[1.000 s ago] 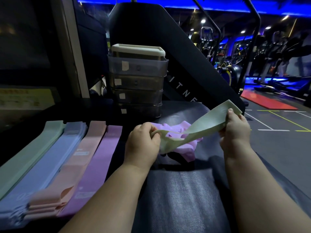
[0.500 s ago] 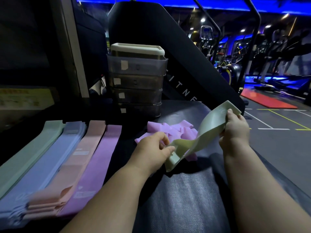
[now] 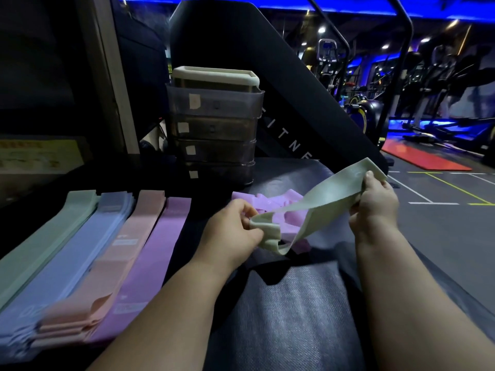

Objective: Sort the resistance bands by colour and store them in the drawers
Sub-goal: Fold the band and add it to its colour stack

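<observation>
Left hand [image 3: 235,226] pinches lower end of pale green band [image 3: 329,199], centre of frame. Right hand [image 3: 375,207] grips upper end, right of centre. Band hangs twisted between both hands, above desk [image 3: 294,303]. Behind it, heap of purple bands [image 3: 270,207] lies on desk. Lower left: four flat stacks side by side, green stack [image 3: 51,236], blue stack [image 3: 80,253], pink stack [image 3: 126,250], purple stack [image 3: 158,253]. Drawer unit [image 3: 214,124] stands upper centre, drawers look closed.

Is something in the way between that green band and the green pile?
Yes. The purple stack, pink stack and blue stack lie between the green band and the green pile. Held up, it could probably pass over them.
</observation>
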`<state>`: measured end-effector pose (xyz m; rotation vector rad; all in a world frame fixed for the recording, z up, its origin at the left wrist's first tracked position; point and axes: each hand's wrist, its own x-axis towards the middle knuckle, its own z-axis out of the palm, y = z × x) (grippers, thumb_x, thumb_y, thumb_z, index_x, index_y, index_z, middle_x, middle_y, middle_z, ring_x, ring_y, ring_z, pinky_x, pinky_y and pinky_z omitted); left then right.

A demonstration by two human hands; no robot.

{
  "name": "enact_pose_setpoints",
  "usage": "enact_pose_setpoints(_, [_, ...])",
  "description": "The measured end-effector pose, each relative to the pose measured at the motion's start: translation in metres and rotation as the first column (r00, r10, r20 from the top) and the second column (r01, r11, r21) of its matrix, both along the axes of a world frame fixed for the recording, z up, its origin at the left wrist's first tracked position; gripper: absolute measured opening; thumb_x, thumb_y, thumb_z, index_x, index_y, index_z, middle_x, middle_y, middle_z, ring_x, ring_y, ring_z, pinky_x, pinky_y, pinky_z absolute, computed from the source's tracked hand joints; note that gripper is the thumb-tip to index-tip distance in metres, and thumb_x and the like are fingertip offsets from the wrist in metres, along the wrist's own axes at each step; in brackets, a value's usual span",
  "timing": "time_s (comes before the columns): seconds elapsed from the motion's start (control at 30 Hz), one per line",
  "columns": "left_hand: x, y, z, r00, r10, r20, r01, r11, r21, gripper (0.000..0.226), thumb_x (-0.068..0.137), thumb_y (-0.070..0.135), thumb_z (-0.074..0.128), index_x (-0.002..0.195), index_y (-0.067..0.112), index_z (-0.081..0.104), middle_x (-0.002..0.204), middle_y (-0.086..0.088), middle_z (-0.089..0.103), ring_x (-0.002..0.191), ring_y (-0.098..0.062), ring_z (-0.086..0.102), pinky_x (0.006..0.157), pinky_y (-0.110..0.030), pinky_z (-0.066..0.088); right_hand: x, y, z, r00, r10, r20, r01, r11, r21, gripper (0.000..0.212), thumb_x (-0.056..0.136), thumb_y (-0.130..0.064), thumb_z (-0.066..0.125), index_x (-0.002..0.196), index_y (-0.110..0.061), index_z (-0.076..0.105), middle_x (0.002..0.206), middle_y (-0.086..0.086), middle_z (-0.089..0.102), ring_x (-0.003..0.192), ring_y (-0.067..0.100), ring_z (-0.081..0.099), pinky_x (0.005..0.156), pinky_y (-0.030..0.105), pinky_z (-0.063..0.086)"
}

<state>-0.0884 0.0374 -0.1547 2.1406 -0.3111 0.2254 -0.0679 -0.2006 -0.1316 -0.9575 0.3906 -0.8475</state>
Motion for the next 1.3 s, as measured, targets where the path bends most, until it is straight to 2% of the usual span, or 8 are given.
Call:
enact_pose_setpoints(0.2, [0.0,0.004,0.004,0.981,0.123,0.152,-0.128,0.992,0.024,0.018,0.081,0.015,0.064,0.095,0.018,0.054,0.086,0.005,0.059,0.07,-0.009,0.053,0.055,-0.012,0.036,0.001,0.0,0.0,0.999,-0.029,0.017,0.029,1.0,0.013,0.02,0.101,-0.02,0.049,0.083,-0.019,0.057,0.077,-0.005,0.061,0.063,0.007,0.058,0.058,0.022,0.048])
enact_pose_setpoints(0.3, [0.002,0.005,0.004,0.976,0.146,0.163,-0.157,0.986,0.058,0.016,0.085,0.013,0.058,0.1,0.014,0.053,0.099,0.002,0.055,0.077,-0.016,0.052,0.062,-0.025,0.039,0.001,-0.001,-0.002,0.999,-0.025,0.034,0.025,1.0,0.015,0.019,0.101,-0.02,0.049,0.083,-0.019,0.057,0.078,-0.004,0.06,0.066,0.008,0.058,0.064,0.026,0.049])
enact_pose_setpoints(0.5, [0.002,0.003,0.002,0.996,0.06,-0.067,-0.056,0.997,0.06,0.019,0.094,0.024,0.043,0.111,0.019,0.048,0.103,-0.008,0.064,0.083,-0.03,0.067,0.076,-0.043,0.057,0.004,-0.002,-0.004,0.997,-0.048,0.053,0.049,0.999,-0.018,0.019,0.1,-0.02,0.05,0.083,-0.018,0.057,0.079,-0.003,0.06,0.07,0.011,0.057,0.072,0.031,0.048])
enact_pose_setpoints(0.6, [-0.003,0.0,0.005,0.99,-0.022,-0.14,0.014,0.998,-0.062,0.023,0.096,0.017,0.038,0.116,0.022,0.048,0.102,-0.005,0.064,0.063,-0.019,0.065,0.061,-0.03,0.055,0.002,-0.002,-0.004,0.997,-0.058,0.05,0.058,0.998,-0.012,0.019,0.1,-0.02,0.05,0.082,-0.018,0.058,0.079,-0.003,0.06,0.071,0.011,0.058,0.073,0.032,0.048])
enact_pose_setpoints(0.7, [-0.006,-0.001,0.008,0.987,-0.046,-0.155,0.024,0.99,-0.138,0.037,0.093,0.011,0.041,0.125,0.026,0.051,0.095,-0.001,0.064,0.06,-0.013,0.06,0.066,-0.029,0.051,0.001,-0.001,-0.005,0.998,-0.053,0.039,0.053,0.999,-0.004,0.02,0.1,-0.021,0.05,0.082,-0.018,0.056,0.078,-0.003,0.06,0.069,0.01,0.058,0.069,0.029,0.049])
enact_pose_setpoints(0.87, [-0.01,-0.001,0.009,0.991,-0.002,-0.135,-0.023,0.983,-0.181,0.021,0.089,0.013,0.05,0.106,0.025,0.054,0.083,-0.006,0.066,0.076,-0.028,0.064,0.081,-0.044,0.055,-0.002,-0.005,-0.008,0.993,0.007,-0.119,-0.024,0.99,-0.141,0.018,0.098,-0.019,0.052,0.08,-0.019,0.052,0.08,0.0,0.056,0.07,0.016,0.057,0.065,0.029,0.05])
enact_pose_setpoints(1.07, [-0.016,0.008,0.017,0.99,0.118,0.075,-0.109,0.988,-0.108,0.013,0.094,0.015,0.046,0.102,0.025,0.044,0.085,0.001,0.059,0.079,-0.025,0.06,0.065,-0.033,0.044,-0.005,0.0,-0.005,0.999,-0.036,0.019,0.035,0.997,0.067,0.021,0.1,-0.019,0.051,0.08,-0.017,0.054,0.079,-0.001,0.058,0.066,0.009,0.058,0.049,0.018,0.052])
enact_pose_setpoints(1.3, [-0.025,0.026,0.037,0.986,0.154,0.069,-0.144,0.981,-0.128,0.02,0.09,0.008,0.048,0.087,0.024,0.059,0.081,0.011,0.062,0.076,-0.012,0.057,0.058,-0.017,0.04,-0.006,0.009,-0.012,0.994,-0.042,-0.099,0.031,0.994,-0.106,0.027,0.1,-0.023,0.05,0.074,-0.019,0.049,0.066,-0.002,0.044,0.048,0.008,0.042,0.037,0.013,0.031])
